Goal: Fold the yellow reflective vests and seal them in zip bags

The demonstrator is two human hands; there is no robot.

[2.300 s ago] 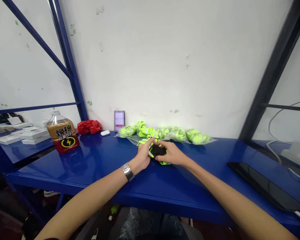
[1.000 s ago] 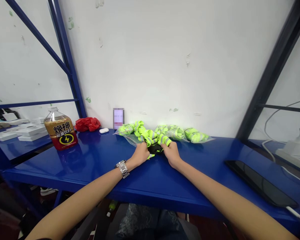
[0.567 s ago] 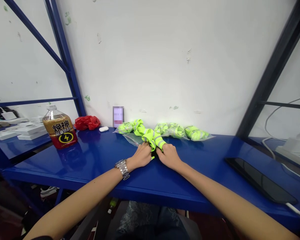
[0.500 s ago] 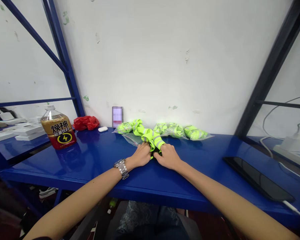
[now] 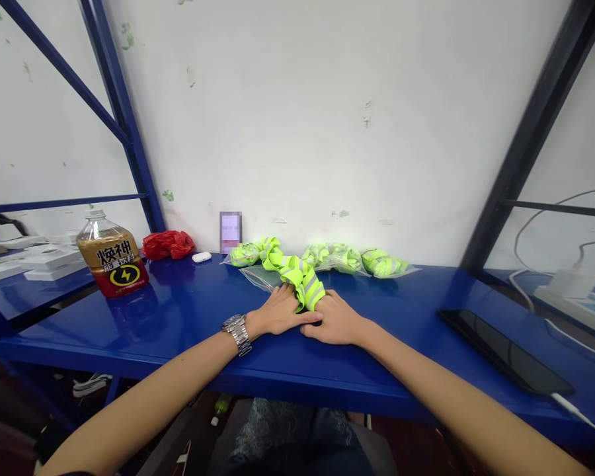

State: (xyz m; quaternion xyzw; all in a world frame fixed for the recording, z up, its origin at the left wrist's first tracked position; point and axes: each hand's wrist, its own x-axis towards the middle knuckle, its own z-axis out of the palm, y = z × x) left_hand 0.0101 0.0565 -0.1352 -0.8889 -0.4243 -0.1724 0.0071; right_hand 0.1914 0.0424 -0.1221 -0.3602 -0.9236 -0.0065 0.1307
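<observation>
A bright yellow-green reflective strap (image 5: pixel 305 281) with grey bands lies crumpled on the blue table, trailing back towards the wall. At its near end, my left hand (image 5: pixel 280 316), wearing a metal watch at the wrist, has its fingers on the strap's left side and the thumb stretched to the right. My right hand (image 5: pixel 338 320) is closed on the right side of the same end, fingers curled and partly hidden. The two thumbs meet in front of the strap. Beneath it, to the left, lies a clear zip bag (image 5: pixel 258 277).
Bagged reflective straps (image 5: pixel 344 258) line the wall. Leftward stand a drink bottle (image 5: pixel 118 258), a red plastic bag (image 5: pixel 168 244), a white earbud case (image 5: pixel 201 256) and a propped phone (image 5: pixel 231 231). A black phone (image 5: pixel 506 350) with a cable lies on the right of the table (image 5: pixel 188 304).
My hands have come closer together, and my left thumb now reaches across to my right thumb. The near end of the strap has bunched lower between them.
</observation>
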